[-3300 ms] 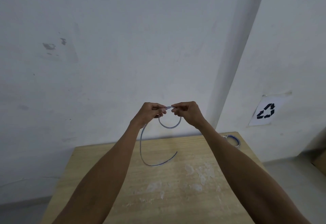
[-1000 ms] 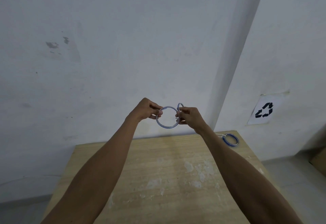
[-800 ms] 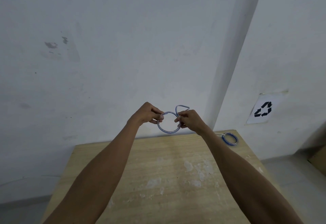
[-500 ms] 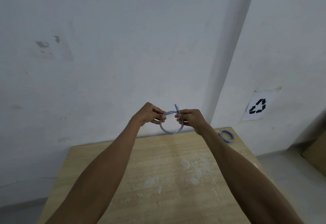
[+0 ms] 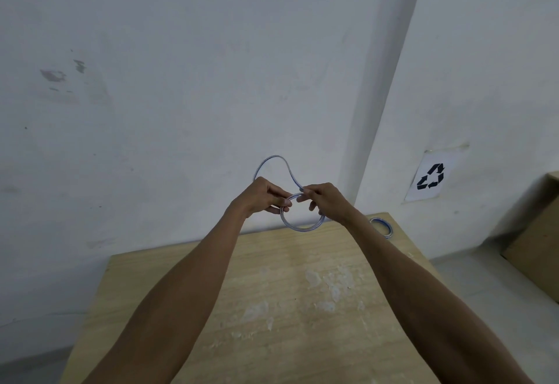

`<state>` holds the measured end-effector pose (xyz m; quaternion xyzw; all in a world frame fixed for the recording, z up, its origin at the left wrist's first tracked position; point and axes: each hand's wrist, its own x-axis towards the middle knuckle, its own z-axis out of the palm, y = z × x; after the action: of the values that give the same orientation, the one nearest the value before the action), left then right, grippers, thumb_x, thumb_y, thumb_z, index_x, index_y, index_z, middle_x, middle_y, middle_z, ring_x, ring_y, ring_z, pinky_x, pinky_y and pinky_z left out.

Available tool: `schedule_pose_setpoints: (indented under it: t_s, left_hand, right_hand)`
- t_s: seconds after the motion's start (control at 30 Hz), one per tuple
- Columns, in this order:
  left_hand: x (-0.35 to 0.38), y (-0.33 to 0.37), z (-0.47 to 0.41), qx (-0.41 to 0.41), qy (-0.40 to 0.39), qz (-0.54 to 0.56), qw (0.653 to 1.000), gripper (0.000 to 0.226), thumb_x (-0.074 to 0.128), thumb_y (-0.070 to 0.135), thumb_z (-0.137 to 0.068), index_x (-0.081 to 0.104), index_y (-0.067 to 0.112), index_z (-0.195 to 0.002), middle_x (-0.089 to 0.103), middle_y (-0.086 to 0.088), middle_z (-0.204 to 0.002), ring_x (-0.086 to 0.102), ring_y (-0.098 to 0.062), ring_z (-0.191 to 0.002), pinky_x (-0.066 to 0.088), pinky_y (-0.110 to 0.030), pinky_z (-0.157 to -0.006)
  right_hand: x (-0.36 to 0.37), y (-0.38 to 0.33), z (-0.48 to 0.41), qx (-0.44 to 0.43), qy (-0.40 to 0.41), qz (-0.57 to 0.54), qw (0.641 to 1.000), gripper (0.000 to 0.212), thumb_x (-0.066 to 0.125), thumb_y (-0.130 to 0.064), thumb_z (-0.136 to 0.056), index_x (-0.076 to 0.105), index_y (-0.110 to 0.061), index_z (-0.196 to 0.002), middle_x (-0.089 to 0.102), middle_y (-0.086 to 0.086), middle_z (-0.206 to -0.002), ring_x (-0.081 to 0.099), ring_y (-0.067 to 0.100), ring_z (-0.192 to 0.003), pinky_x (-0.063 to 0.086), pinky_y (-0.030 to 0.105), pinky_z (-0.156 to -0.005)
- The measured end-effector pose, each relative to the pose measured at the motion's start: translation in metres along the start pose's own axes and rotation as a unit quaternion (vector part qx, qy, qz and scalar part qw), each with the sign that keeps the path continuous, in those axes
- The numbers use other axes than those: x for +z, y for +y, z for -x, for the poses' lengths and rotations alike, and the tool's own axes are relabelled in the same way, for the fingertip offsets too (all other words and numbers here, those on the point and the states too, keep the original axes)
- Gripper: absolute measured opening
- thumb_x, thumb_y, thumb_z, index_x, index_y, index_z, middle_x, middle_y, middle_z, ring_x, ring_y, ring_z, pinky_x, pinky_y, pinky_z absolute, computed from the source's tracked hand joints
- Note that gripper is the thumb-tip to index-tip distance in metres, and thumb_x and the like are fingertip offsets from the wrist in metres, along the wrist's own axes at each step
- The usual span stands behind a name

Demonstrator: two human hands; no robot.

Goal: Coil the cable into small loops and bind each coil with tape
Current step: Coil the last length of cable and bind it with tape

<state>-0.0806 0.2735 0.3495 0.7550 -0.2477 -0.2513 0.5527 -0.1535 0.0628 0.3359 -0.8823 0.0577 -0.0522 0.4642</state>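
Observation:
A thin pale blue cable (image 5: 301,227) is wound into a small round coil held in the air above the far edge of the wooden table (image 5: 272,308). My left hand (image 5: 260,197) pinches the coil's left side. My right hand (image 5: 325,202) pinches its top right. A loose stretch of the cable arches up over my left hand and comes down to my right fingertips. Another coil (image 5: 381,226), blue and white, lies flat on the table's far right corner. No tape is visible.
A white wall stands right behind the table, with a corner column to the right. A paper recycling sign (image 5: 431,176) hangs on the right wall. A brown cardboard box (image 5: 535,247) sits on the floor at the right. White flecks mark the tabletop.
The cable's long tail, hanging to the table 3.3 s ago, is wound into the coil. In the last half second the free end rose into a taller arch over my left hand.

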Motion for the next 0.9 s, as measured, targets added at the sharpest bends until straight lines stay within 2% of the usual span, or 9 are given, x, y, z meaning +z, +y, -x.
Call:
schedule_pose_setpoints:
  t_s: [0.1, 0.17, 0.27, 0.4, 0.57, 0.67, 0.83, 0.9]
  left_hand:
    - [0.002, 0.000, -0.001, 0.010, 0.010, -0.021, 1.000, 0.021, 0.078, -0.004, -0.085, 0.079, 0.000, -0.105, 0.077, -0.024, -0.099, 0.077, -0.028, -0.084, 0.063, -0.033, -0.079]
    - [0.003, 0.001, -0.002, 0.021, 0.023, -0.037, 0.999, 0.019, 0.079, -0.004, -0.084, 0.080, 0.001, -0.103, 0.077, -0.023, -0.096, 0.078, -0.028, -0.083, 0.064, -0.033, -0.078]
    - [0.006, 0.004, -0.004, 0.045, 0.062, -0.056, 0.995, 0.020, 0.080, -0.007, -0.081, 0.081, 0.000, -0.100, 0.078, -0.022, -0.088, 0.078, -0.030, -0.082, 0.061, -0.029, -0.073]
    - [0.007, 0.012, -0.007, 0.078, 0.115, -0.085, 0.987, 0.019, 0.084, -0.004, -0.075, 0.083, 0.007, -0.091, 0.079, -0.010, -0.076, 0.078, -0.022, -0.076, 0.061, -0.027, -0.071]
    - [0.008, 0.019, -0.011, 0.098, 0.151, -0.173, 0.968, 0.017, 0.091, 0.009, -0.070, 0.084, 0.019, -0.082, 0.078, 0.007, -0.071, 0.075, -0.010, -0.073, 0.061, -0.034, -0.079]
    - [0.009, 0.020, -0.012, 0.086, 0.162, -0.205, 0.961, 0.016, 0.092, 0.021, -0.068, 0.083, 0.030, -0.078, 0.075, 0.016, -0.069, 0.074, -0.011, -0.076, 0.060, -0.042, -0.079]
    - [0.010, 0.023, -0.012, 0.087, 0.181, -0.228, 0.953, 0.013, 0.091, 0.025, -0.070, 0.084, 0.029, -0.081, 0.076, 0.014, -0.074, 0.071, -0.012, -0.080, 0.053, -0.039, -0.073]
    - [0.011, 0.024, -0.011, 0.111, 0.193, -0.261, 0.940, 0.016, 0.092, 0.031, -0.069, 0.083, 0.031, -0.082, 0.076, 0.015, -0.087, 0.066, -0.010, -0.089, 0.044, -0.032, -0.067]
  right_hand:
    - [-0.001, 0.001, -0.001, -0.030, -0.008, 0.061, 0.998, 0.029, 0.048, -0.017, -0.105, 0.074, -0.009, -0.113, 0.078, -0.003, -0.101, 0.064, 0.010, -0.066, 0.042, 0.009, -0.050]
    - [-0.002, 0.001, -0.001, -0.050, 0.002, 0.052, 0.997, 0.025, 0.053, -0.013, -0.103, 0.077, -0.009, -0.110, 0.077, -0.003, -0.094, 0.063, 0.006, -0.062, 0.043, 0.010, -0.051]
    - [-0.003, 0.001, 0.000, -0.057, 0.040, -0.010, 0.998, 0.020, 0.064, -0.011, -0.099, 0.077, -0.008, -0.113, 0.077, 0.006, -0.083, 0.067, 0.005, -0.062, 0.048, 0.020, -0.050]
    - [-0.007, -0.003, -0.001, -0.048, 0.068, -0.119, 0.989, 0.016, 0.076, -0.011, -0.091, 0.079, -0.002, -0.104, 0.079, 0.012, -0.095, 0.075, 0.018, -0.072, 0.054, 0.023, -0.057]
    - [-0.010, -0.006, -0.002, -0.018, 0.065, -0.227, 0.972, 0.017, 0.081, -0.001, -0.083, 0.077, 0.005, -0.098, 0.075, 0.028, -0.091, 0.075, 0.029, -0.079, 0.062, 0.031, -0.077]
    - [-0.012, -0.008, -0.003, -0.018, 0.063, -0.239, 0.969, 0.018, 0.081, 0.001, -0.081, 0.076, 0.004, -0.098, 0.075, 0.028, -0.091, 0.076, 0.028, -0.077, 0.062, 0.030, -0.077]
    - [-0.016, -0.010, -0.002, -0.033, 0.058, -0.230, 0.971, 0.020, 0.079, 0.003, -0.083, 0.075, 0.006, -0.102, 0.075, 0.026, -0.089, 0.077, 0.025, -0.075, 0.062, 0.029, -0.076]
    - [-0.018, -0.011, -0.002, -0.042, 0.055, -0.227, 0.972, 0.022, 0.078, 0.005, -0.083, 0.074, 0.011, -0.103, 0.075, 0.025, -0.088, 0.076, 0.023, -0.073, 0.062, 0.027, -0.074]
